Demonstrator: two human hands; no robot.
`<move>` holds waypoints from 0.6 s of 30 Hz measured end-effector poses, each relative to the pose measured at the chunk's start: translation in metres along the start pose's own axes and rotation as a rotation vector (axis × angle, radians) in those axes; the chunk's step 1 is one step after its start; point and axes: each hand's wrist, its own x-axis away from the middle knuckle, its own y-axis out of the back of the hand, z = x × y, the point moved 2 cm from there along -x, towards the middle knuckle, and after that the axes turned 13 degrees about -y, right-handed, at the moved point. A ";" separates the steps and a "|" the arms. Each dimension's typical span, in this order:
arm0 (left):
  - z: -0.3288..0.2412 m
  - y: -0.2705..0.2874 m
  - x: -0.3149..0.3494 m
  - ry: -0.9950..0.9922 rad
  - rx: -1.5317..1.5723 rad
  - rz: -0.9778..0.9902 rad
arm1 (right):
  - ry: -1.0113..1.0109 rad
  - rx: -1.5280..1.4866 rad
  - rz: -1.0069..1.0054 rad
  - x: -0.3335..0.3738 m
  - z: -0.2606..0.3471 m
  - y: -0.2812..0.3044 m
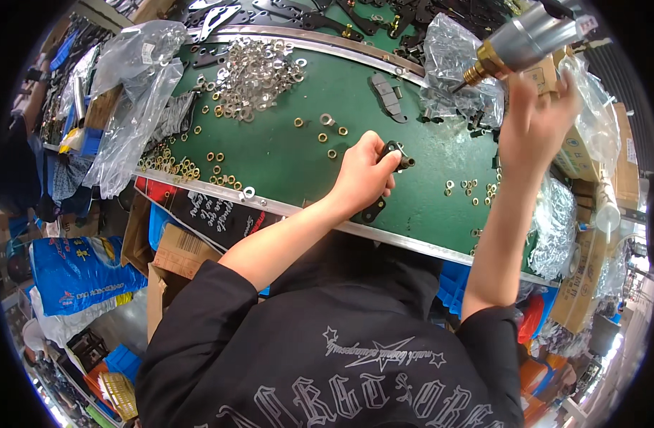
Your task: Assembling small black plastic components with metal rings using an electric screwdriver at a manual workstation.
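My left hand (364,175) is closed around a small black metal bracket (374,210) near the front edge of the green worktable. A short brownish cylindrical piece (407,163) sticks out to the right of its thumb. At the upper right, my right hand (539,118) is raised, its fingers apart and somewhat blurred. Just above those fingers hangs a silver power screwdriver (526,43) with a brass-coloured nose, its bit angled down to the left. Contact between hand and screwdriver cannot be made out. A black brake pad (389,97) lies beyond my left hand.
A heap of silver clips (259,75) covers the table's back left. Brass-coloured nuts (177,165) lie at the left, with more nuts (492,192) at the right. Clear plastic bags (138,85) hang over the left end. Black metal plates (305,16) line the far side.
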 end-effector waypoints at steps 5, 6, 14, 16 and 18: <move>-0.001 0.000 0.000 0.000 -0.049 0.027 | -0.252 -0.259 -0.281 -0.035 0.022 -0.043; -0.002 0.001 0.000 -0.004 -0.052 0.022 | -0.433 -0.447 -0.072 -0.039 0.018 -0.041; -0.001 -0.002 0.001 -0.005 -0.011 -0.020 | -0.473 -1.260 0.470 0.023 0.022 -0.010; -0.008 0.002 0.001 0.022 -0.097 0.010 | -0.484 -1.256 0.438 0.042 0.027 -0.004; -0.009 0.003 0.001 0.037 -0.138 0.031 | -0.506 -1.247 0.349 0.054 0.030 0.000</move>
